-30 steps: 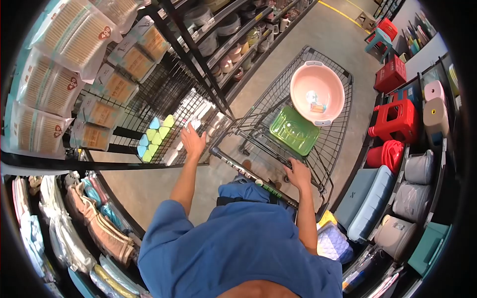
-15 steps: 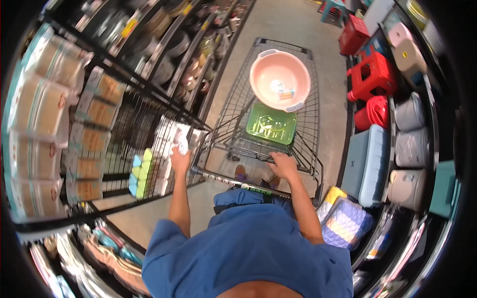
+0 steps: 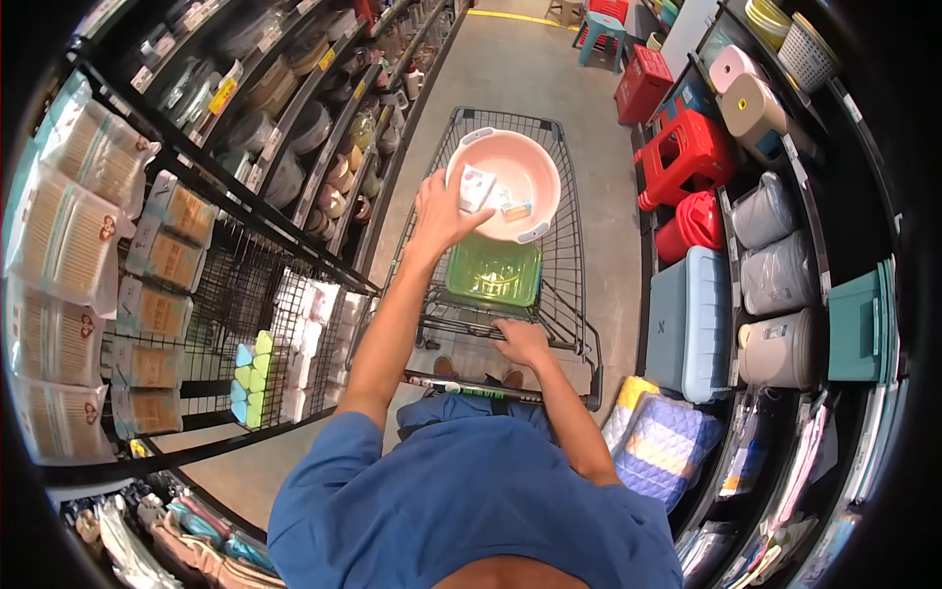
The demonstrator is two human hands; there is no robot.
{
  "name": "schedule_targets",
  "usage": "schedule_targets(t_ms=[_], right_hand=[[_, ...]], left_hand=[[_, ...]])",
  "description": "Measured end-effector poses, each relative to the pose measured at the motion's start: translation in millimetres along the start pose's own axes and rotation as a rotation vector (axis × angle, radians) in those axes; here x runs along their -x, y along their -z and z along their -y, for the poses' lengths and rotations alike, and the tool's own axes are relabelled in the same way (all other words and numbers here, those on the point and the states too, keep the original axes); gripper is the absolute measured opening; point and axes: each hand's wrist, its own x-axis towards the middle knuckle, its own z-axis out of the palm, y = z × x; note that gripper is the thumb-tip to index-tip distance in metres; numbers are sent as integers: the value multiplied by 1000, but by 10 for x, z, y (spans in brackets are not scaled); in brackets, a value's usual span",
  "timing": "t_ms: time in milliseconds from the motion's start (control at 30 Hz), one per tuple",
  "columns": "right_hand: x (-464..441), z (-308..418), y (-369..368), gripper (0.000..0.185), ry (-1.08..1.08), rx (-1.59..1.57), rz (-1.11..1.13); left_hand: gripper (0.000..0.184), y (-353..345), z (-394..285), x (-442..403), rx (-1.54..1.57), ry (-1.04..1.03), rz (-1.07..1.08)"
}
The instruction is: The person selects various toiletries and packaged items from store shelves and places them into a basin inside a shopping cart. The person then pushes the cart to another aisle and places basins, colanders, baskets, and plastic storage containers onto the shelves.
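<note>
My left hand (image 3: 444, 218) is over the near left rim of the pink basin (image 3: 538, 169), its thumb and fingers around a small white pack (image 3: 476, 188). The pack's print is too small to read. Inside the basin lies another small packet with a tan part (image 3: 515, 210). The basin sits in the shopping cart (image 3: 567, 263), with a green plastic basket (image 3: 494, 270) nearer to me. My right hand (image 3: 520, 342) is curled on the cart's near upper bar, behind the handle (image 3: 471, 389).
On the left stands a wire rack (image 3: 231, 324) with white packs (image 3: 312, 319), green and blue packs (image 3: 257, 378) and bagged swabs or sticks (image 3: 74, 231). Shelves on the right hold a red stool (image 3: 682, 157), bins (image 3: 775, 348) and a blue box (image 3: 699, 324). Folded quilted cloth (image 3: 665, 437) lies low.
My left hand has moved from the white packs on the left rack to the basin, carrying a white pack. My right hand stays on the cart, and the view has shifted.
</note>
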Motion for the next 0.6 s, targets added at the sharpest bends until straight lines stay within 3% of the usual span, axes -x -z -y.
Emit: schedule_targets(t_ms=[67, 133, 167, 367, 500, 600], right_hand=[[18, 20, 16, 42, -26, -13, 9], [17, 31, 25, 43, -21, -12, 20], [14, 31, 35, 43, -23, -4, 31], [-14, -45, -25, 43, 6, 26, 23], [20, 22, 20, 39, 30, -18, 11], [6, 71, 72, 39, 19, -1, 23]], left_hand=[[61, 4, -121, -72, -101, -35, -125], [53, 45, -214, 115, 400, 75, -47], [42, 80, -254, 280, 463, 79, -3], [25, 308, -342, 1504, 477, 5, 196], [24, 446, -417, 2109, 461, 178, 339], [19, 502, -470, 2269, 363, 118, 434]])
